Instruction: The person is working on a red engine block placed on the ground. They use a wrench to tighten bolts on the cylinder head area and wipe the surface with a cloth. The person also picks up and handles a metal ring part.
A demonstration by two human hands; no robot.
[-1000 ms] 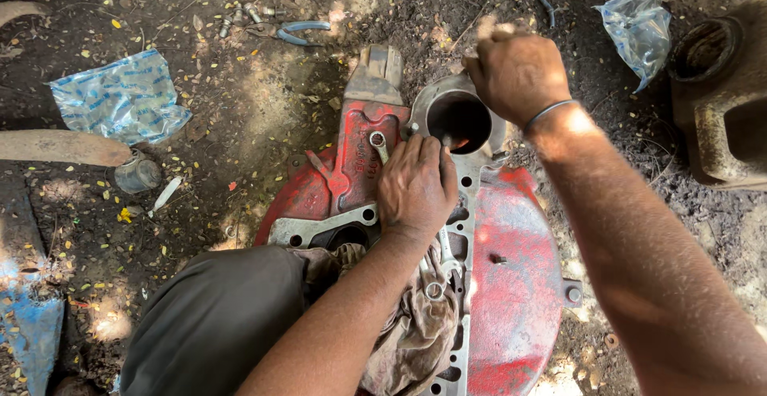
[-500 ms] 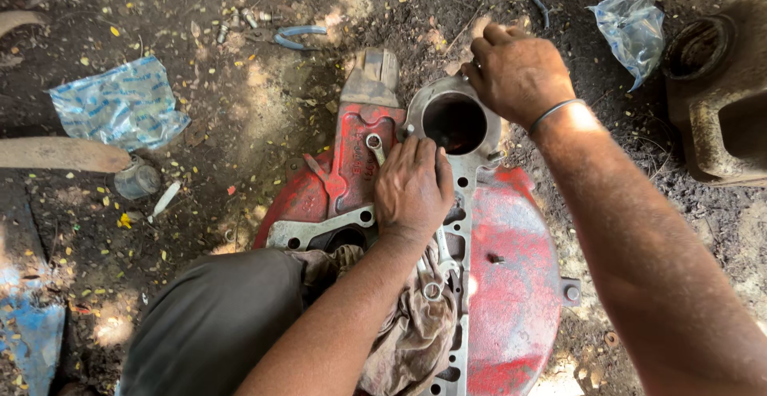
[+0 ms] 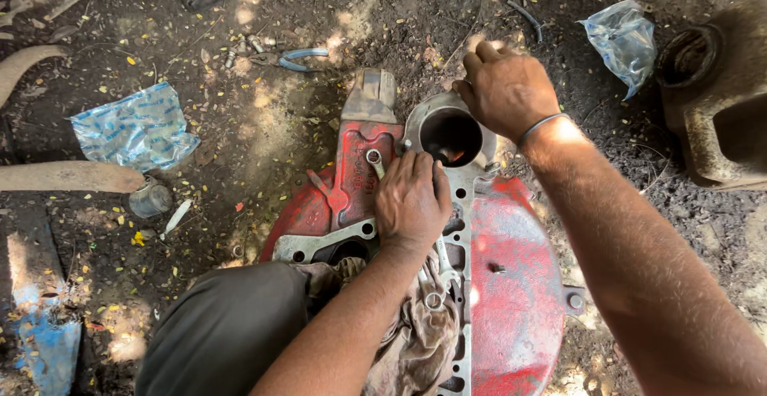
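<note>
On the dirt ground, directly below the camera, a red cast-metal engine housing (image 3: 511, 284) lies flat with its bare grey gasket face up. The left hand (image 3: 413, 200) rests palm-down on that face, fingers together and extended, pressing on a ring spanner (image 3: 374, 159) whose ring end shows just beyond the fingertips; whether the fingers close around the shaft cannot be told. The round bore (image 3: 450, 136) of the housing opens immediately ahead of and to the right of this hand. The right hand (image 3: 506, 91) sits on the far rim of the bore, fingers curled over the edge; what it grips, if anything, is hidden. A greasy rag (image 3: 415, 340) lies on the housing beneath the left forearm. Blue-handled pliers (image 3: 292, 58) lie well apart on the soil, beyond the housing. Two clear plastic bags rest on the ground: one (image 3: 134, 128) to the left, one (image 3: 623, 40) to the upper right.
</note>
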